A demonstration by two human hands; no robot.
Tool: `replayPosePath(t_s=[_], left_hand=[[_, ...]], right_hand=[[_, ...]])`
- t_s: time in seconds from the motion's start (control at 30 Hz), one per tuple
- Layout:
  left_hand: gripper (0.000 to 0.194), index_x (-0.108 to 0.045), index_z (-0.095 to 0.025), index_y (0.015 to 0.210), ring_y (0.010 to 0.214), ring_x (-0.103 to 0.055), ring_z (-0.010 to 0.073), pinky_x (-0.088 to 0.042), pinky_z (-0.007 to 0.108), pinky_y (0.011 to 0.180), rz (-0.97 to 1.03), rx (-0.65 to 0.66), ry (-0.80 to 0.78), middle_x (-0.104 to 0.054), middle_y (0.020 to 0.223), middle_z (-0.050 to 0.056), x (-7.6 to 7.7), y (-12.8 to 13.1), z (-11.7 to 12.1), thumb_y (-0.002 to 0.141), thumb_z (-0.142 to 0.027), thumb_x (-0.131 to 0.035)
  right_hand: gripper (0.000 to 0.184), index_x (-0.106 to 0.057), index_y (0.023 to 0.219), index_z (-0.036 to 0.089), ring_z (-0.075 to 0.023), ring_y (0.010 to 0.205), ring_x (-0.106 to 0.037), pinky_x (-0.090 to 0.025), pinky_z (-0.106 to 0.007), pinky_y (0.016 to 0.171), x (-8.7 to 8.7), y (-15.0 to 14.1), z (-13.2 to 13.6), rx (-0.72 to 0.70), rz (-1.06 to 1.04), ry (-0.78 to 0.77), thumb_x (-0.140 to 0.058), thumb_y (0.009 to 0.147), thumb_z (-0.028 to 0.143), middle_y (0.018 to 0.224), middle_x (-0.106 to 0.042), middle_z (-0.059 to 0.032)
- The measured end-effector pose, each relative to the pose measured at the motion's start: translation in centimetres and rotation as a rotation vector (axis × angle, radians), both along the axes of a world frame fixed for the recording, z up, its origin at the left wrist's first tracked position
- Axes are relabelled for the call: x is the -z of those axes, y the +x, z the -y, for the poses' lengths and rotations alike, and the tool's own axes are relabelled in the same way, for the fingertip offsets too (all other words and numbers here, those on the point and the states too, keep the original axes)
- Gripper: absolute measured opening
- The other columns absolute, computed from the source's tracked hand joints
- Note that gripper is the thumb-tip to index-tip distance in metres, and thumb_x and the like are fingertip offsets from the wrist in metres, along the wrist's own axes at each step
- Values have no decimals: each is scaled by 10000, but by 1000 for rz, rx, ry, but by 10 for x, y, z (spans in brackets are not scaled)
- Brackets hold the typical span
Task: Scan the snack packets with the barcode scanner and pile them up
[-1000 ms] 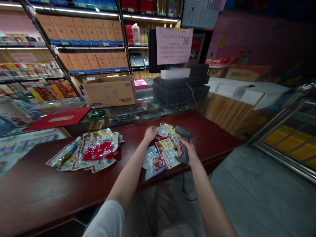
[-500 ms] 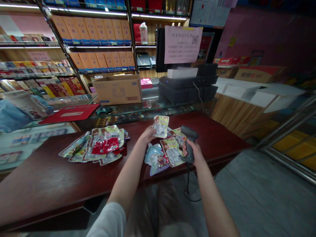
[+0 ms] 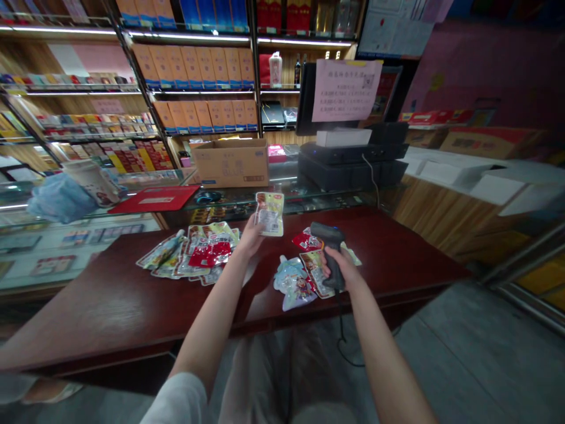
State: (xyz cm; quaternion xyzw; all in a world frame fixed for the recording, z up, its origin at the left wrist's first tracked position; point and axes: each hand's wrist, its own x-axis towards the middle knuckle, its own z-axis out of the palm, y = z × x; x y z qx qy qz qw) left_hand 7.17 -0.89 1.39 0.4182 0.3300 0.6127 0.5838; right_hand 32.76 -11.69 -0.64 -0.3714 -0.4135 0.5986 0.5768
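Above dark-red wooden table (image 3: 123, 294), left hand (image 3: 250, 237) pinches up flat yellow-and-white foil packet (image 3: 270, 215); right hand (image 3: 343, 268) grips black pistol-shaped scanner (image 3: 329, 235); aligning them likely needs steadiness.

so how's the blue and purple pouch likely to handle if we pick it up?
The blue and purple pouch is probably floppy, since its film looks creased and its outline uneven. That glossy surface could be a bit slippery in the hands. Rolling seems unlikely, as it lies fairly flat on the dark red table.
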Motion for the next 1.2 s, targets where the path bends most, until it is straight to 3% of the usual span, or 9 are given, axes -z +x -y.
replayPosePath(t_s=[0.17,0.37,0.53,0.83,1.2], left_hand=[[512,-504,-246,1155,972,-655,170,-530,353,912,-45,-85,14,-685,1068,15,7,-24,7,666,-138,-611],[526,-519,-245,1137,1050,-648,199,-501,387,968,-65,-122,53,-678,1092,29,21,-29,12,629,-234,-656],[536,-578,-206,1145,1072,-662,246,-494,424,990,5,-104,31,-719,1059,51,22,-28,14,618,-211,-682],[580,-600,-201,1247,1058,-670,239,-485,428,1011,-26,-94,77,-730,1082,68,17,-20,21,669,-169,-643],[571,-598,-178,1166,1044,-677,271,-483,476,1011,74,-94,52,-729,1039,67,26,-20,18,602,-175,-688]], right_hand=[[360,-599,869,190,-71,349,-435,-365,-203,336,-3,-31,-11,-104,-2,4,-776,709,460,547,-561,57],[392,-635,963,160,-67,350,-428,-366,-200,347,9,-39,-9,-210,-25,-41,-760,733,452,543,-553,55],[378,-621,901,167,-70,346,-432,-358,-201,338,12,-38,-6,-205,-18,-53,-766,722,467,542,-556,51],[341,-573,867,189,-64,327,-419,-340,-192,328,17,-39,-5,-183,-31,-20,-750,749,454,531,-541,66],[391,-602,984,163,-65,333,-419,-343,-196,330,21,-39,-7,-180,-36,-27,-743,757,450,542,-550,65]])
